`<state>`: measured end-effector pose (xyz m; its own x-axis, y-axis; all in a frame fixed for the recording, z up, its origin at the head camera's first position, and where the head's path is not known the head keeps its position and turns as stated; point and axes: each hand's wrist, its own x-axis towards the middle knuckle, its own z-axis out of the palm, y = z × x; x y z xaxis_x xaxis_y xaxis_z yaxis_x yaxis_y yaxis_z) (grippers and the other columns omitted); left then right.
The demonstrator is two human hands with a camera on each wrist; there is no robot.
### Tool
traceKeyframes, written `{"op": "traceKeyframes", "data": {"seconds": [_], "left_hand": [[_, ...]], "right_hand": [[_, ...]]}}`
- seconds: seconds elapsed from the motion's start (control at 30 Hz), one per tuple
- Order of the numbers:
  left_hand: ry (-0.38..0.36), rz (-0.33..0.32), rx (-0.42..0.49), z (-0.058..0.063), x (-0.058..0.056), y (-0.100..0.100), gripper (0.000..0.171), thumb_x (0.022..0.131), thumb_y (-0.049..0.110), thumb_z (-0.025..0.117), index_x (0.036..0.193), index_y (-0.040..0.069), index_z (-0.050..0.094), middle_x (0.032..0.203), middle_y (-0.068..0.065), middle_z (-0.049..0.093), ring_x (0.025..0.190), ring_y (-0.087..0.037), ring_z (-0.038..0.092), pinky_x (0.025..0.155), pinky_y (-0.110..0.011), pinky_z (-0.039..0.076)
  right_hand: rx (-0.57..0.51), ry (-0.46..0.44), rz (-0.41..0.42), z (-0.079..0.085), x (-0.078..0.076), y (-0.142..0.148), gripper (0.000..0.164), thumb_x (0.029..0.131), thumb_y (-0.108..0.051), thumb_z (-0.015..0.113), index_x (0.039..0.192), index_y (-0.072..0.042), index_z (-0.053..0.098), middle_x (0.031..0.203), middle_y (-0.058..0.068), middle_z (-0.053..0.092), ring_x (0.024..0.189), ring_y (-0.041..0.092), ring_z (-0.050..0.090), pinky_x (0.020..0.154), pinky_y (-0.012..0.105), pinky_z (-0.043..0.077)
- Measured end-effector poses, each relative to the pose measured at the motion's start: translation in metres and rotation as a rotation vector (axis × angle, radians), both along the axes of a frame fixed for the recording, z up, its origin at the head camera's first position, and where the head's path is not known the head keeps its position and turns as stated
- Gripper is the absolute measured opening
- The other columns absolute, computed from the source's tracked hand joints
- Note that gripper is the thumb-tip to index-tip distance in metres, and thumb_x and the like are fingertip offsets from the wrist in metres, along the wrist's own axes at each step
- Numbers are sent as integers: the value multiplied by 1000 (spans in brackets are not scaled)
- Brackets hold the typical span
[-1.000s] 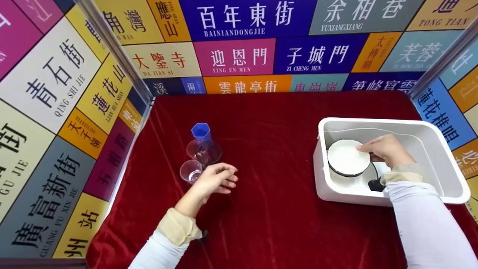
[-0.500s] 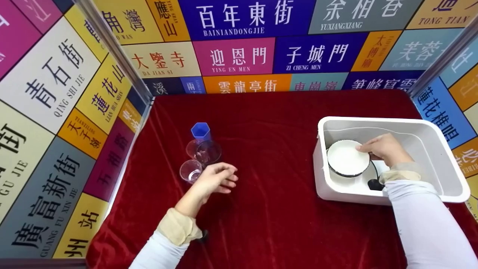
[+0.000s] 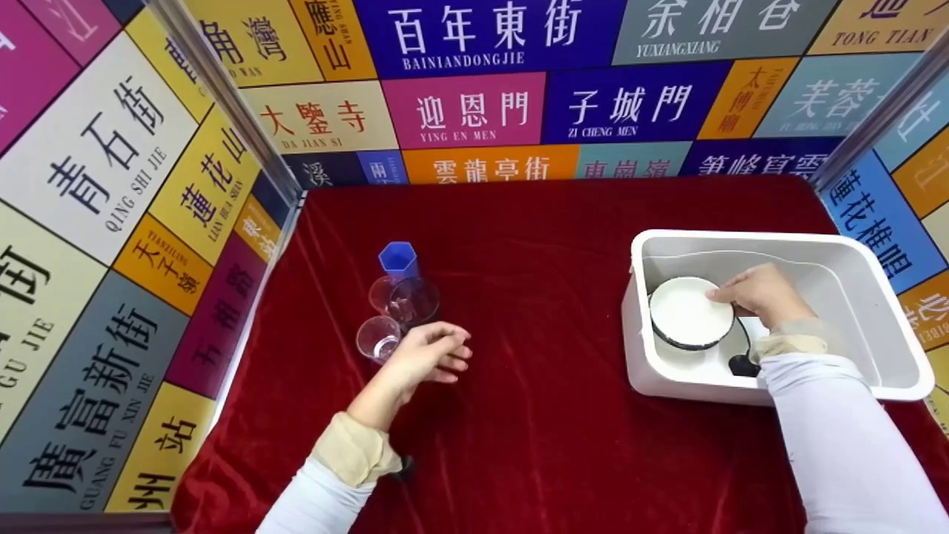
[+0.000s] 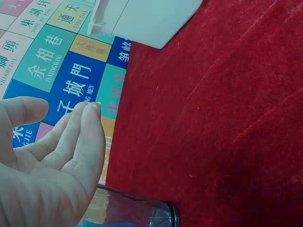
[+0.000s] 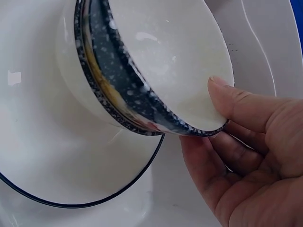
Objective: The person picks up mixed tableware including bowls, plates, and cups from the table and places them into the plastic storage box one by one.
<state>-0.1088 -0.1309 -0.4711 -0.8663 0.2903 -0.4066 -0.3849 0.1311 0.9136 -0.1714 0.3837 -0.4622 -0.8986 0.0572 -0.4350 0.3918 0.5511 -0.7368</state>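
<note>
In the head view my right hand (image 3: 767, 297) reaches into a light grey plastic tub (image 3: 634, 356). It pinches the rim of a white bowl (image 3: 691, 311), thumb inside and fingers outside. The right wrist view shows the bowl (image 5: 175, 56) tilted, with a dark speckled band round its outside. Beneath it lies a larger white dish (image 5: 71, 156) with a thin dark rim. My left hand (image 3: 426, 356) hovers over the cloth, fingers loosely bent and holding nothing. Beside it stand a clear glass (image 3: 377, 337) and a dark-tinted glass (image 3: 415, 300).
Behind the glasses stands a blue hexagonal cup (image 3: 399, 259); another clear glass (image 3: 380, 295) is partly hidden. A black item (image 3: 741, 366) sits in the tub near my right wrist. Dark red cloth (image 3: 534, 415) covers the table. Printed panels (image 3: 467, 111) enclose the back and sides.
Almost nothing differs. The head view has shifted very slightly; both hands, the bowl and the glasses keep their places.
</note>
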Motion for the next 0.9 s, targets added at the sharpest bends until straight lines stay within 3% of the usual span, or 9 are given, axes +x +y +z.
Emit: {"op": "traceKeyframes", "data": {"seconds": [0.1,0.43,0.63,0.9], "left_hand": [[-6,2,0,0,0,0,26,102,17,57,120,0,63,98,-16,72,78,-18,72,62,-28,60],[-5,-1,-4,-2,-1,0,27,102,18,56,120,-1,63,101,-20,72,78,-18,72,63,-29,61],[0,-2,-11,-4,-1,0,25,102,18,57,119,0,63,95,-12,72,78,-18,72,64,-29,61],[20,1,-7,-2,-2,2,23,100,14,59,117,0,63,90,-8,71,76,-16,71,65,-30,61]], "right_hand": [[26,5,7,-1,0,-1,41,89,-10,75,114,20,64,70,-12,67,65,2,63,63,19,57],[97,-10,11,-1,-1,-1,28,86,-12,78,99,11,69,68,-9,64,61,6,60,58,21,54],[123,-68,-10,-4,-6,-1,23,85,-14,79,89,4,65,64,-5,58,57,7,56,55,21,50],[77,-101,-40,-4,-5,-1,24,87,-13,78,88,2,60,69,-5,56,59,6,59,57,21,55]]}}
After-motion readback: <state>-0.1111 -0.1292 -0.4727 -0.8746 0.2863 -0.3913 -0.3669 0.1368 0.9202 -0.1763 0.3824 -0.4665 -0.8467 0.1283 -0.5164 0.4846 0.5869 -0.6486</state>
